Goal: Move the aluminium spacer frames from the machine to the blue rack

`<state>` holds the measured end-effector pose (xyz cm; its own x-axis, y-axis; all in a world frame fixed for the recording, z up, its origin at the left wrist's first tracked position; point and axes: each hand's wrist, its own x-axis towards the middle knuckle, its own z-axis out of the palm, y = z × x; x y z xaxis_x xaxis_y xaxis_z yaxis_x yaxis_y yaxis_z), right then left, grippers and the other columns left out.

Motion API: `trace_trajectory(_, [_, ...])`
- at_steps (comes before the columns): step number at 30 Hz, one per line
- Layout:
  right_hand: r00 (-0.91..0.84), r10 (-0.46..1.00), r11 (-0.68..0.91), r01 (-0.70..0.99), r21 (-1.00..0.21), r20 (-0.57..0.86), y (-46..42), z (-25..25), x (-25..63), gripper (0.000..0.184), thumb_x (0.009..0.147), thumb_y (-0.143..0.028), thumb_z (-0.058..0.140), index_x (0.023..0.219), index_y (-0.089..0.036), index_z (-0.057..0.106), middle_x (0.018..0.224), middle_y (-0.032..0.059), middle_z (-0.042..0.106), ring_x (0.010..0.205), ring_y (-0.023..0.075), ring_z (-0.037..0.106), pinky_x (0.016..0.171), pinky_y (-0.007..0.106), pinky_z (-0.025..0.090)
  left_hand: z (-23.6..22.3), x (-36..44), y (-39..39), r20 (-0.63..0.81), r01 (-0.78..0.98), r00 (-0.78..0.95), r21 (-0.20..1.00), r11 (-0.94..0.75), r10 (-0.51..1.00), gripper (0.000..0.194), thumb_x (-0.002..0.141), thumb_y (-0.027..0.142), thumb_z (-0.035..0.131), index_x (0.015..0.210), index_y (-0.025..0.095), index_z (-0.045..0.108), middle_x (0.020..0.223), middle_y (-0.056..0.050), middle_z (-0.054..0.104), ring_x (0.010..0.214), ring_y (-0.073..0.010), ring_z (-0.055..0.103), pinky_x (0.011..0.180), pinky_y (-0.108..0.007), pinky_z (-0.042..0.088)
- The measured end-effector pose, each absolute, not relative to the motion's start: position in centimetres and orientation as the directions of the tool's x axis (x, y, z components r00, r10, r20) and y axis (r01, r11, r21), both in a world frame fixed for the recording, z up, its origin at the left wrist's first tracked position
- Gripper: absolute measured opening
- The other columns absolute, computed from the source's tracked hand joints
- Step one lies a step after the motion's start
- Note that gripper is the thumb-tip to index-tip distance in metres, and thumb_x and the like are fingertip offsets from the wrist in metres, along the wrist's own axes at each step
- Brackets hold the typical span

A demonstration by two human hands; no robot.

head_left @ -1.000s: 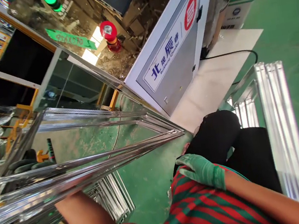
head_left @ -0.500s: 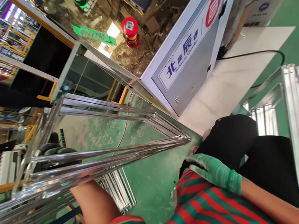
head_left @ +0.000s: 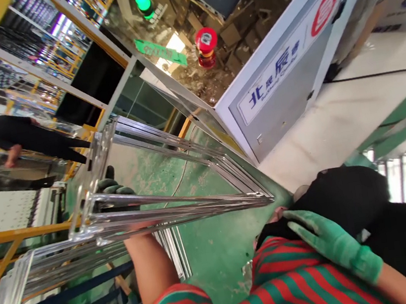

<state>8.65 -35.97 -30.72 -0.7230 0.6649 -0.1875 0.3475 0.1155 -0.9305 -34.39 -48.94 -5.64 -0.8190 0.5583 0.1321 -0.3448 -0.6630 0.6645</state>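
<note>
My left hand [head_left: 115, 191], in a dark glove, is wrapped round a bundle of thin rectangular metal frames [head_left: 184, 209]. Its fingers show above the bars, while the palm is partly hidden behind them. The held frames slant over the green floor, with their far corner close to the base of a grey cabinet [head_left: 276, 105]. My right hand [head_left: 334, 241], in a green glove, lies with outstretched fingers against my striped shirt and black trousers, holding nothing.
More metal frames [head_left: 14, 297] stand at the lower left beside dark blue bars [head_left: 74, 288]. Atop the cabinet are a red emergency button [head_left: 206, 42] and a lit green lamp [head_left: 143, 1]. A person in black [head_left: 13, 132] stands at the left. A black cable [head_left: 378, 74] crosses a white board.
The view has swung left, so the cabinet and the held frames appear farther right. More of the person in black shows. Both my hands keep their hold and pose.
</note>
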Motion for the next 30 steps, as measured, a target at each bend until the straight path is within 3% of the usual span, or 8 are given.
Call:
trace_trajectory(3, [-0.694,0.692,0.085,0.353,-0.932,-0.200,-35.5,-30.8,8.9,0.059,0.090,-0.063,0.054,0.118,-0.016,0.076,0.119,0.0161,0.077,0.111,0.0362,0.074,0.107,0.060,0.059,-6.4,-35.6,-49.7,0.198,-0.364,-0.783,0.622,-0.693,0.589,0.037,0.114,0.032,0.015,0.119,0.019,0.049,0.080,0.005,0.072,0.067,-0.0061,0.071,0.065,-0.015,0.059])
trace_trajectory(7, [-0.659,0.714,0.037,0.373,-0.927,-0.237,-34.9,-30.4,8.9,0.062,0.085,-0.065,0.055,0.114,-0.014,0.077,0.116,0.0173,0.077,0.110,0.0388,0.074,0.105,0.060,0.060,-7.0,-35.9,-49.9,0.263,-0.308,-0.775,0.637,-0.707,0.575,0.024,0.112,0.032,0.031,0.119,0.020,0.051,0.072,0.008,0.067,0.062,-0.0080,0.068,0.064,-0.018,0.060])
trace_trajectory(11, [-0.658,0.720,0.060,0.379,-0.924,-0.223,-34.3,-29.5,8.9,0.064,0.085,-0.065,0.054,0.114,-0.013,0.076,0.116,0.0180,0.077,0.110,0.0394,0.074,0.106,0.060,0.059,-6.7,-34.6,-49.2,0.213,-0.325,-0.784,0.659,-0.678,0.583,0.025,0.113,0.033,0.031,0.105,0.020,0.052,0.080,0.004,0.074,0.069,-0.0064,0.073,0.068,-0.015,0.059])
trace_trajectory(14, [-0.656,0.728,0.082,0.373,-0.924,-0.201,-33.6,-28.5,8.6,0.070,0.087,-0.067,0.054,0.125,-0.010,0.071,0.127,0.0199,0.073,0.120,0.0379,0.070,0.112,0.054,0.056,-6.3,-32.8,-48.1,0.147,-0.342,-0.800,0.686,-0.642,0.582,0.034,0.114,0.033,0.023,0.110,0.020,0.054,0.079,0.004,0.076,0.067,-0.0040,0.072,0.066,-0.013,0.058])
trace_trajectory(19, [-0.652,0.755,0.169,0.298,-0.939,-0.071,-31.4,-25.1,6.7,0.076,0.095,-0.064,0.052,0.152,-0.014,0.048,0.141,0.0180,0.066,0.130,0.0329,0.065,0.117,0.052,0.052,-6.6,-28.4,-44.7,0.059,-0.306,-0.847,0.759,-0.575,0.529,0.049,0.114,0.041,0.018,0.122,0.019,0.060,0.079,0.007,0.077,0.065,-0.0048,0.070,0.066,-0.017,0.059])
trace_trajectory(22, [-0.691,0.720,0.275,0.199,-0.941,0.064,-30.2,-21.8,4.6,0.072,0.099,-0.060,0.054,0.155,-0.017,0.044,0.143,0.0168,0.065,0.133,0.0315,0.063,0.118,0.052,0.050,-7.3,-26.3,-42.3,0.125,-0.282,-0.804,0.780,-0.558,0.581,0.051,0.109,0.060,0.032,0.123,0.022,0.064,0.089,0.005,0.079,0.083,-0.0079,0.072,0.079,-0.022,0.060])
trace_trajectory(26, [-0.709,0.670,0.372,0.067,-0.926,0.218,-29.0,-18.0,2.8,0.066,0.102,-0.055,0.056,0.156,-0.020,0.044,0.148,0.0144,0.061,0.135,0.0293,0.062,0.121,0.053,0.048,-6.9,-25.8,-40.1,0.208,-0.289,-0.734,0.765,-0.576,0.646,0.070,0.093,0.084,0.044,0.120,0.023,0.067,0.100,0.001,0.081,0.108,-0.0136,0.070,0.088,-0.027,0.058])
trace_trajectory(30, [-0.634,0.730,0.364,0.046,-0.930,0.254,-27.9,-17.6,4.3,0.065,0.101,-0.055,0.058,0.156,-0.021,0.046,0.143,0.0135,0.065,0.127,0.0288,0.066,0.116,0.052,0.053,-4.8,-28.3,-39.5,0.274,-0.269,-0.743,0.714,-0.647,0.611,0.055,0.100,0.070,0.051,0.121,0.020,0.064,0.087,0.007,0.079,0.114,-0.0060,0.065,0.089,-0.017,0.055])
